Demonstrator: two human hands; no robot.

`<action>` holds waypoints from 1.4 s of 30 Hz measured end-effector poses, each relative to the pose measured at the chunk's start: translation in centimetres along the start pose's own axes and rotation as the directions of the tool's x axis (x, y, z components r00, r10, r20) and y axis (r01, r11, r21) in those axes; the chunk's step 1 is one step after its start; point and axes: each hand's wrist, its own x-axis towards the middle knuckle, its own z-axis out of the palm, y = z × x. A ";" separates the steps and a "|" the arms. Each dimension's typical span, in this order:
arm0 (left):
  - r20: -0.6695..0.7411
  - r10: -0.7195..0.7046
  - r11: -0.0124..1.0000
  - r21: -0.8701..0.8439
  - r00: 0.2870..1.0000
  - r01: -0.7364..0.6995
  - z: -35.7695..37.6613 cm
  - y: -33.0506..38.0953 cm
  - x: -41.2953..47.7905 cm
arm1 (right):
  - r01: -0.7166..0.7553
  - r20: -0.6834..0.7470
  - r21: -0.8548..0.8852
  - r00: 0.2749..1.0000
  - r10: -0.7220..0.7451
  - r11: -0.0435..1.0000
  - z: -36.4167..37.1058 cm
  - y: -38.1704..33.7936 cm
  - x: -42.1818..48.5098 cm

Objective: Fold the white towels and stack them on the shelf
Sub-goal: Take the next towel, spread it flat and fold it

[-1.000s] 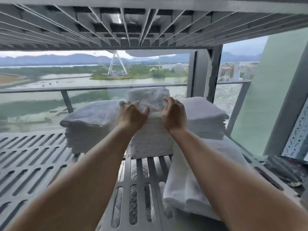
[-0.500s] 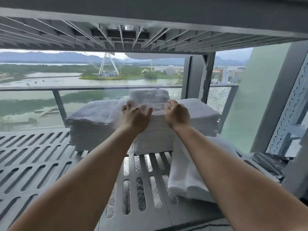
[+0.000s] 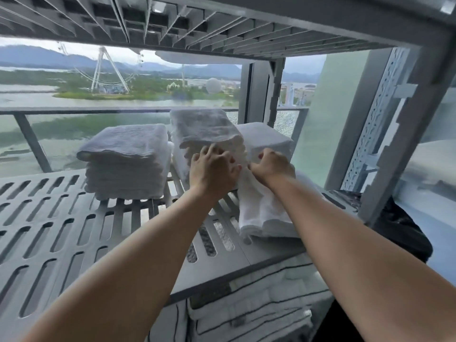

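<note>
Three stacks of folded white towels stand at the back of the slotted grey shelf (image 3: 74, 218): a left stack (image 3: 125, 159), a taller middle stack (image 3: 204, 129) and a right stack (image 3: 266, 137). My left hand (image 3: 212, 169) lies flat against the front of the middle stack, fingers spread. A loose folded towel (image 3: 264, 213) leans against the stacks at the front right. My right hand (image 3: 271, 166) is curled over its upper end, between the middle and right stacks. Its fingertips are hidden.
Another slotted shelf (image 3: 197, 23) hangs close overhead. A perforated upright post (image 3: 377, 114) stands at the right, with a dark bag (image 3: 399, 225) beside it. Striped white linens (image 3: 259, 304) fill the shelf below. A glass railing (image 3: 98, 110) runs behind.
Both hands came down from the top edge of the middle stack. The left now presses its front; the right shifted right and down onto the loose towel. The view has drawn back.
</note>
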 end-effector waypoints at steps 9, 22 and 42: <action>0.420 -0.269 0.957 0.018 0.867 0.289 1.6 3.6 -3.0 | -0.046 0.218 -0.110 0.974 0.070 0.993 -1.3 2.5 -3.6; 0.321 -0.425 0.833 -0.227 0.846 0.504 1.2 7.1 -7.0 | 0.185 -0.069 0.040 0.981 -0.182 0.982 -1.2 7.2 -6.4; -0.004 -0.635 0.728 -0.337 0.772 0.597 -18.6 -8.1 -16.3 | 0.480 -0.181 0.496 0.872 -0.455 0.724 -2.1 -12.3 -17.1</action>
